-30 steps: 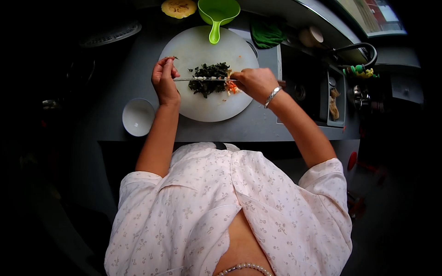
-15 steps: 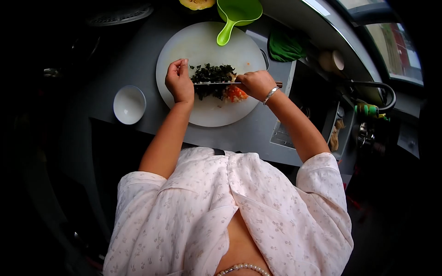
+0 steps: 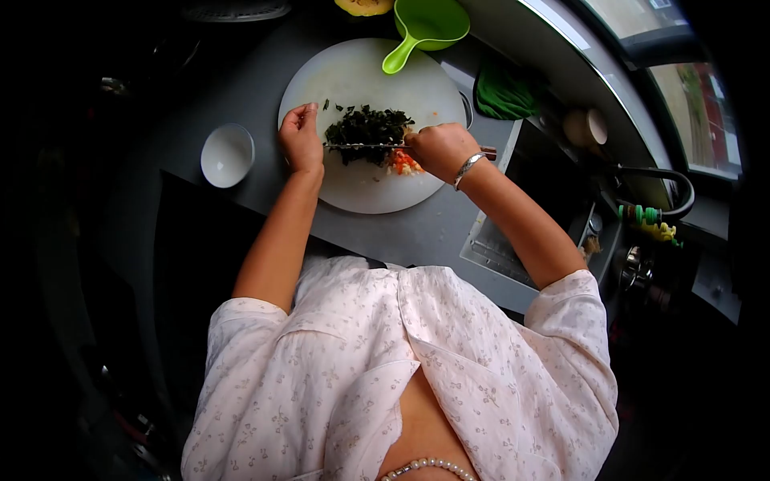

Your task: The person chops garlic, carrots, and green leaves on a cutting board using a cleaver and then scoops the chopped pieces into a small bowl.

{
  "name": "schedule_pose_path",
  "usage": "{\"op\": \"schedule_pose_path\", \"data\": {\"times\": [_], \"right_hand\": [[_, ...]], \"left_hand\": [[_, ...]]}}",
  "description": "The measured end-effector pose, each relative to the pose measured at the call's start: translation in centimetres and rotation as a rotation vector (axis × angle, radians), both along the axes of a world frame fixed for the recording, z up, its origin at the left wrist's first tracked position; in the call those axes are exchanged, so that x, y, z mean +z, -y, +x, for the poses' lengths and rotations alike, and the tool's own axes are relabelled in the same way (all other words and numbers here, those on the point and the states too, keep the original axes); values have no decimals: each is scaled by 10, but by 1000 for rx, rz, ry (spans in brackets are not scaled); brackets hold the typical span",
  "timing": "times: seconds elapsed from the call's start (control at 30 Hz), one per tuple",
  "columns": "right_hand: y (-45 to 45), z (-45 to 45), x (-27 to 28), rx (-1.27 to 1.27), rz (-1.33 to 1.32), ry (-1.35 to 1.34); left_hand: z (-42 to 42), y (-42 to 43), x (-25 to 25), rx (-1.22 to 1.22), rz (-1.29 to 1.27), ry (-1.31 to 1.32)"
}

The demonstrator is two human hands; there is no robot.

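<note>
My right hand [image 3: 443, 151], with a silver bracelet at the wrist, is closed around the handle end of a knife [image 3: 353, 147]. Its blade runs leftward across a heap of chopped dark leafy greens [image 3: 369, 124] on a round white cutting board [image 3: 353, 68]. Beside the heap, just below the blade, are small bits of orange-red and pale chopped food [image 3: 403, 164]. My left hand [image 3: 300, 140] is over the board's left side, close to the blade's far end, fingers curled in and no object visible in them. A few leaf scraps lie above the heap.
A white bowl [image 3: 228, 156] stands on the grey counter left of the board. The handle of a green scoop [image 3: 433, 22] reaches over the board's top edge, near a cut yellow fruit or vegetable [image 3: 365, 6]. A green cloth [image 3: 505, 90] lies by the sink [image 3: 545, 180] on the right.
My left hand has shifted left, away from the blade's far end. The knife stays in my right hand across the greens, which look more heaped together. The whole view has shifted slightly.
</note>
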State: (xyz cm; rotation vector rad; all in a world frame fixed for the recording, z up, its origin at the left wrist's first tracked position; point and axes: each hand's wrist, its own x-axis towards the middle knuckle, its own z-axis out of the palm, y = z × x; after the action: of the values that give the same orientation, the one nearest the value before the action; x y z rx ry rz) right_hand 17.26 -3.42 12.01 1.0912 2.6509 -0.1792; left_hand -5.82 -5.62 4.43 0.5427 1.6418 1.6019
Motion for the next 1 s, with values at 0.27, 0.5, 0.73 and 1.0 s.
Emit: {"op": "schedule_pose_path", "data": {"times": [0.27,0.5,0.73,1.0], "right_hand": [[9,19,-45,-95,49,-80],[7,11,6,-84,2,-125],[14,12,-7,-84,-54,-20],[21,27,-24,-79,46,-170]], "left_hand": [[16,12,-1,-81,12,-239],[8,1,10,-95,85,-68],[15,14,-8,-143,33,-111],[24,22,6,-147,22,-222]]}}
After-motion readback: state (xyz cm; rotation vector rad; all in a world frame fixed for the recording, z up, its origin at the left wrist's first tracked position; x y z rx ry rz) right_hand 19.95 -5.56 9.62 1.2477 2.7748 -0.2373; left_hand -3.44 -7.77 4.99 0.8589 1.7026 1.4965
